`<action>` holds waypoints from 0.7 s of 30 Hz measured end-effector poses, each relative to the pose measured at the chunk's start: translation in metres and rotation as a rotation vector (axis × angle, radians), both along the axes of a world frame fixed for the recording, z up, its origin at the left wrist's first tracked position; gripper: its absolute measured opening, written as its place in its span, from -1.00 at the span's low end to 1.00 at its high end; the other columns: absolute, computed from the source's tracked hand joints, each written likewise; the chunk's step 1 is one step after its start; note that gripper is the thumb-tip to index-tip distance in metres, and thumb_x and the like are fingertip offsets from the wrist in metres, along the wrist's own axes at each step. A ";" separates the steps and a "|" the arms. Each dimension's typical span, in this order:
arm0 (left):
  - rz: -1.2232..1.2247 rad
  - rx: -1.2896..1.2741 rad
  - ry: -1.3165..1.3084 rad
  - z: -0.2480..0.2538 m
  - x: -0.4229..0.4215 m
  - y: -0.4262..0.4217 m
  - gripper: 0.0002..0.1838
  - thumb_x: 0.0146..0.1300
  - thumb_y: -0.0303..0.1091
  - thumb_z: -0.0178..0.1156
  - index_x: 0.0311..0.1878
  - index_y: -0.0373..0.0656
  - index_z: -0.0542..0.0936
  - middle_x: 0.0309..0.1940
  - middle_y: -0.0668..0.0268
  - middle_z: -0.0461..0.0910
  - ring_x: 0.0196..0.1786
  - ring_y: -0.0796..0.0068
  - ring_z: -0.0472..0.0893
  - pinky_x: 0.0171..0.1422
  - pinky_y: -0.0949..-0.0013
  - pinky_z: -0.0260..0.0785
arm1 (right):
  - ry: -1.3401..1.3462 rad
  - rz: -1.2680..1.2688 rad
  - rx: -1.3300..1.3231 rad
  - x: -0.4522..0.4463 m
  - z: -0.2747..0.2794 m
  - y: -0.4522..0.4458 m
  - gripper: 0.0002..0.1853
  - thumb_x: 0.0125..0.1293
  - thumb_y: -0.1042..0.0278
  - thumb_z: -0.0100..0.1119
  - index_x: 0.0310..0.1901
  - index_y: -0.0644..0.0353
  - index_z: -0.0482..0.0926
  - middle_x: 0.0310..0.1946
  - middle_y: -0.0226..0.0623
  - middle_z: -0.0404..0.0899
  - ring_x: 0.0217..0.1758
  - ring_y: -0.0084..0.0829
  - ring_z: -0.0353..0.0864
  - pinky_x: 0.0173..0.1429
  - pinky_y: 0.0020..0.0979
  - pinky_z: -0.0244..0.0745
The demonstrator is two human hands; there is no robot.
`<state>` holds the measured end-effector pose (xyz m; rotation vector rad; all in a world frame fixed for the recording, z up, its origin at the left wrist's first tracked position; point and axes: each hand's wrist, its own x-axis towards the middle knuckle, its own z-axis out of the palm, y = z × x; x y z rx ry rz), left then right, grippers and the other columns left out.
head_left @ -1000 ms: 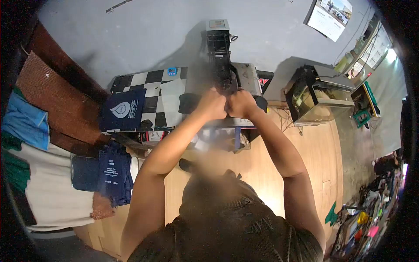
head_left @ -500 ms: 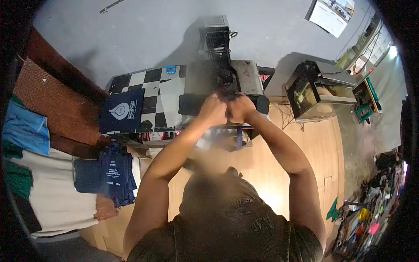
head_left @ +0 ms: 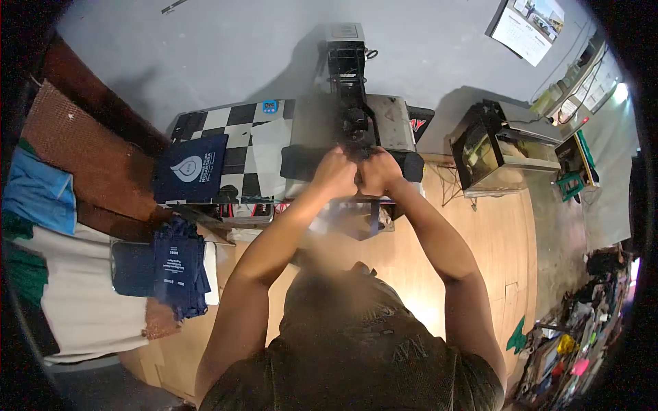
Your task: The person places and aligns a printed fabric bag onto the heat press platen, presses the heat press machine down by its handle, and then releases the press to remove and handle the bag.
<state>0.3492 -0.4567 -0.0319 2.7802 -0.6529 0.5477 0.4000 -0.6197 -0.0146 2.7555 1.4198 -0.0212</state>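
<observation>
A heat press with a black arm stands against the wall in front of me. My left hand and my right hand are closed side by side at its front, wrapped around what looks like its handle, which they mostly hide. Below them, a dark padded edge of the press sticks out to both sides. To the left, a navy fabric piece with a white drop-shaped print lies on the checkered table.
A small blue timer sits at the table's back. Lower left is a pile of navy printed fabric. A glass tank stands on the right, with cluttered items at lower right. A calendar hangs on the wall.
The whole view has shifted slightly. Both hands stay closed at the front of the press, and my right elbow has drawn in a little.
</observation>
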 end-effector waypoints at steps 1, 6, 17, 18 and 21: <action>0.021 0.030 0.045 -0.001 0.000 0.001 -0.79 -0.38 -0.28 0.32 -0.66 -0.24 0.66 -0.56 -0.06 0.64 -0.30 -0.07 0.65 0.03 0.09 0.52 | -0.008 0.004 0.005 -0.001 0.000 0.000 -0.67 0.00 0.00 0.17 -0.46 0.07 0.76 -0.42 -0.03 0.75 -0.25 -0.12 0.79 0.36 -0.17 0.41; -0.007 -0.049 -0.066 -0.002 -0.001 -0.002 -0.78 -0.37 -0.27 0.30 -0.66 -0.25 0.66 -0.55 -0.08 0.64 -0.30 -0.08 0.65 0.05 0.07 0.51 | -0.011 -0.004 0.012 0.000 -0.004 -0.001 -0.68 0.00 0.01 0.17 -0.46 0.07 0.76 -0.41 -0.02 0.75 -0.24 -0.11 0.78 0.35 -0.17 0.42; 0.026 -0.029 0.029 -0.004 -0.002 -0.003 -0.80 -0.37 -0.31 0.27 -0.67 -0.27 0.64 -0.54 -0.12 0.64 -0.28 -0.09 0.65 0.15 0.13 0.47 | -0.035 -0.022 0.111 0.000 -0.014 -0.001 -0.72 -0.09 0.03 0.22 -0.54 0.07 0.71 -0.52 -0.04 0.70 -0.37 -0.11 0.73 0.19 -0.22 0.44; 0.016 -0.035 0.013 -0.001 -0.003 -0.003 -0.81 -0.37 -0.32 0.27 -0.66 -0.27 0.65 -0.54 -0.12 0.63 -0.29 -0.08 0.65 0.15 0.14 0.47 | -0.026 -0.018 0.111 0.000 -0.015 -0.002 -0.72 -0.09 0.03 0.22 -0.54 0.07 0.71 -0.52 -0.04 0.70 -0.37 -0.11 0.73 0.19 -0.22 0.44; 0.008 -0.045 0.011 -0.005 -0.001 -0.002 -0.80 -0.37 -0.32 0.27 -0.65 -0.27 0.65 -0.56 -0.09 0.63 -0.33 -0.04 0.64 0.14 0.15 0.47 | -0.016 0.010 0.160 -0.001 -0.013 -0.003 -0.74 -0.10 0.04 0.23 -0.56 0.05 0.70 -0.55 -0.06 0.68 -0.41 -0.12 0.72 0.20 -0.23 0.44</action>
